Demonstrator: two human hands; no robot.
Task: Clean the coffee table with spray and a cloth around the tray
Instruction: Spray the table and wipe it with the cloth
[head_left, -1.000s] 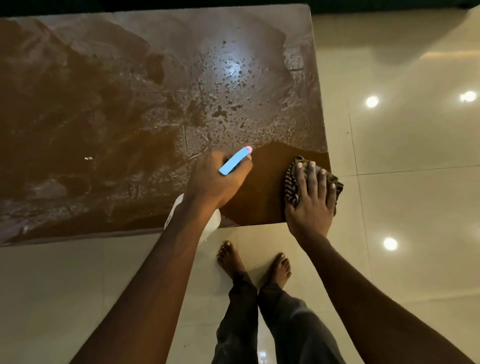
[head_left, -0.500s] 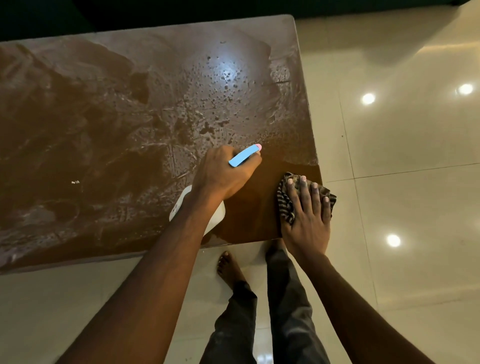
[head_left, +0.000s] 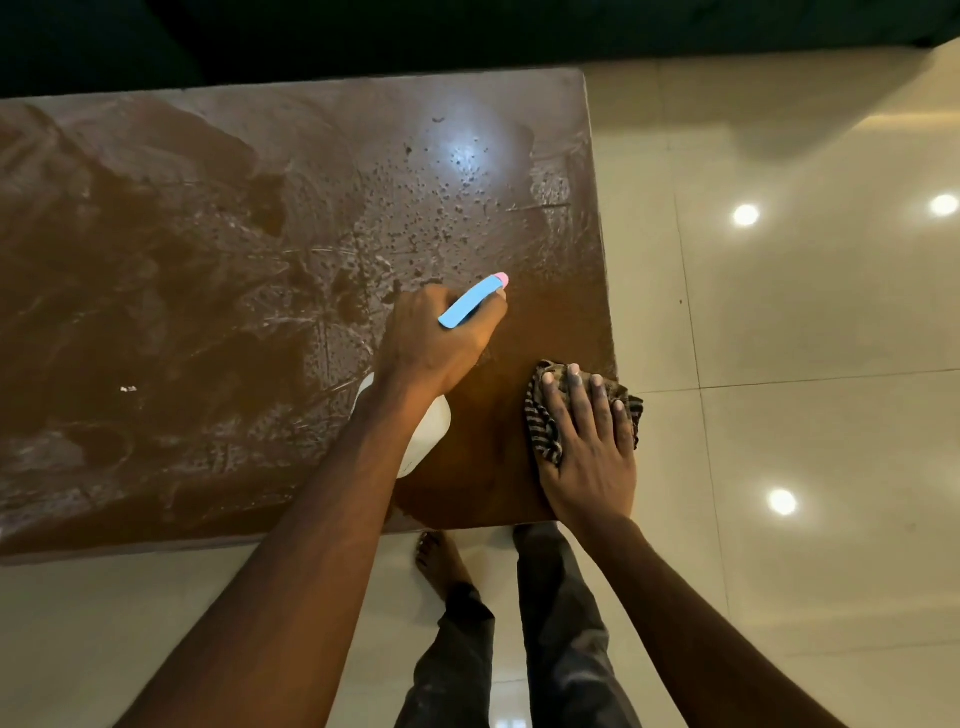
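Note:
The brown coffee table (head_left: 218, 291) fills the left and middle of the view, its top streaked with wet smears and spray droplets. My left hand (head_left: 439, 343) grips a white spray bottle (head_left: 428, 436) with a blue and pink head, held over the table's near right part. My right hand (head_left: 589, 447) presses flat, fingers straight, on a striped dark cloth (head_left: 545, 426) at the table's near right corner. The strip around the cloth looks wiped and even. No tray is in view.
Glossy cream floor tiles (head_left: 805, 364) with reflected ceiling lights lie right of and in front of the table. My bare feet and dark trousers (head_left: 550, 634) stand at the table's near edge. A dark shape runs behind the table's far edge.
The view has shifted, so the table sits lower and further left in frame. My right hand with the cloth stays at the near right corner. The left hand still holds the bottle.

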